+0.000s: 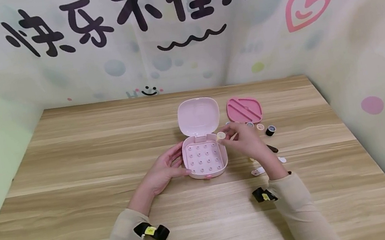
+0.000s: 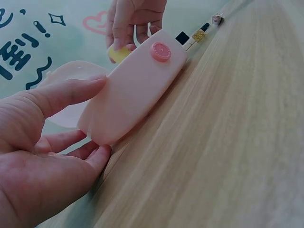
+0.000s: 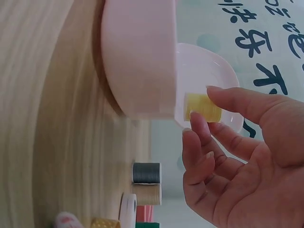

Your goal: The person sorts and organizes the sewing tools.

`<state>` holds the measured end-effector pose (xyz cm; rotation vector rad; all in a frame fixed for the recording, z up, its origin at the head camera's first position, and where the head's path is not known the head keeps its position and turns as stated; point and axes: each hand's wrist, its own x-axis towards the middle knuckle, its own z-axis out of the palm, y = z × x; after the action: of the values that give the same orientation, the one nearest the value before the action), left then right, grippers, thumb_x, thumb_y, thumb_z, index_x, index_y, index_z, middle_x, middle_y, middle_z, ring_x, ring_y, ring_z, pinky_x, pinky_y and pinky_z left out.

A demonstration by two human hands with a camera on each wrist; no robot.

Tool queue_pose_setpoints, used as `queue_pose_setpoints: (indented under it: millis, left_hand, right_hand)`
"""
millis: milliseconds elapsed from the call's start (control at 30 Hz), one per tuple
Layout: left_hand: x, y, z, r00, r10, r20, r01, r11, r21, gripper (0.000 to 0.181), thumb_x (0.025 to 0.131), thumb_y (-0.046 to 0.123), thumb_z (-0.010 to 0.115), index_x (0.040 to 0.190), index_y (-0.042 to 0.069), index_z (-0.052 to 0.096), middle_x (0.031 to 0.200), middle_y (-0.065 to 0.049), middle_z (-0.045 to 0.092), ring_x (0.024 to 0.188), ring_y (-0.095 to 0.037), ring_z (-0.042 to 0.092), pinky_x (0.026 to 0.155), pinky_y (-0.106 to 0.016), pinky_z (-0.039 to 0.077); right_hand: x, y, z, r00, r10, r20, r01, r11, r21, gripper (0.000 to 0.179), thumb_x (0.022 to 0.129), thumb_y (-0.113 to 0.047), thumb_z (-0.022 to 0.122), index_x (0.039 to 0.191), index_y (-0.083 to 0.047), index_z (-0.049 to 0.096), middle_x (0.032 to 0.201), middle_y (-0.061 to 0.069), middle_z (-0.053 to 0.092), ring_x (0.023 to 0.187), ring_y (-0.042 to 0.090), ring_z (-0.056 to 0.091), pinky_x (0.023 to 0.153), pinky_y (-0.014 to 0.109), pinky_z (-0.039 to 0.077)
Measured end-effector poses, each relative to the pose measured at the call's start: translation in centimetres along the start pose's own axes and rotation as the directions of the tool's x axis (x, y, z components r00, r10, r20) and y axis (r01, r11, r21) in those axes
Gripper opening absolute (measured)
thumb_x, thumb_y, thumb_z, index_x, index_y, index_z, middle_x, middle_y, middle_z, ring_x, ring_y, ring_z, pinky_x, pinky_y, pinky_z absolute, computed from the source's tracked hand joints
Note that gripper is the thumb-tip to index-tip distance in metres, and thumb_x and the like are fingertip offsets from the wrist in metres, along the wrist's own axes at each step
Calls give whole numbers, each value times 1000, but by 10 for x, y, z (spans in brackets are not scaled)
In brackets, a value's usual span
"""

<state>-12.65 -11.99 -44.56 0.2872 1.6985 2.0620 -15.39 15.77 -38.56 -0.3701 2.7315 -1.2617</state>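
A pale pink sewing box (image 1: 198, 174) stands on the table with its lid (image 1: 198, 115) raised at the back. Rows of small pegs fill its floor, and a round pink button (image 2: 161, 52) sits on its front wall. My left hand (image 1: 160, 171) grips the box's left side, thumb at the upper edge and fingers lower down. Between thumb and fingertips, my right hand (image 1: 246, 140) pinches a yellow thread spool (image 3: 203, 107) above the box's right rear rim. No spool shows on the pegs.
Behind the right hand lies a darker pink tray (image 1: 244, 110) with slots. Several thread spools stand near it, among them a black spool (image 1: 270, 130). Nearer me are a dark slim item (image 1: 272, 148) and a white strip-like item (image 1: 258, 171), partly behind the right wrist.
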Motion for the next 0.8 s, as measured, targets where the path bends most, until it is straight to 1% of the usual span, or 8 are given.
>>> queue_pose_setpoints:
  millis: [67,133,300,467,800]
  left_hand:
    - [0,0,0,1000,-3,-1,3,1000,2,94,83,-19,67,163,-12,19,168,-33,23,159,-45,20,133,-52,19]
    - [0,1,1,1000,-6,-2,6,1000,2,94,83,-20,67,163,-11,19,168,-33,23,158,-45,21,133,-52,19]
    - [1,1,1,1000,-10,0,10,1000,1,93,83,-20,66,163,-11,19,168,-32,23,159,-45,20,133,-52,19]
    - [1,2,2,1000,-13,1,13,1000,-3,93,84,-20,66,163,-10,19,169,-32,22,159,-45,20,133,-51,19]
    - [1,0,1,1000,-17,3,17,1000,-5,93,85,-20,65,164,-11,17,170,-31,20,160,-44,18,133,-51,18]
  right_hand:
    - [1,1,3,1000,-4,0,4,1000,-5,26,94,-10,77,115,4,72,90,12,68,82,24,63,68,26,52]
    - [3,2,6,1000,-10,3,10,1000,-10,27,93,-11,78,116,3,73,86,11,67,80,23,61,66,26,50]
    - [6,7,14,1000,-18,13,18,1000,-17,28,92,-10,79,117,1,74,75,6,62,69,17,54,57,24,44]
    - [8,11,21,1000,-5,13,6,999,-41,29,93,-11,80,120,-3,75,69,2,55,63,15,47,51,22,36]
    - [9,11,26,1000,-13,10,13,996,-89,30,94,-12,80,123,-8,76,65,0,49,58,14,42,49,22,31]
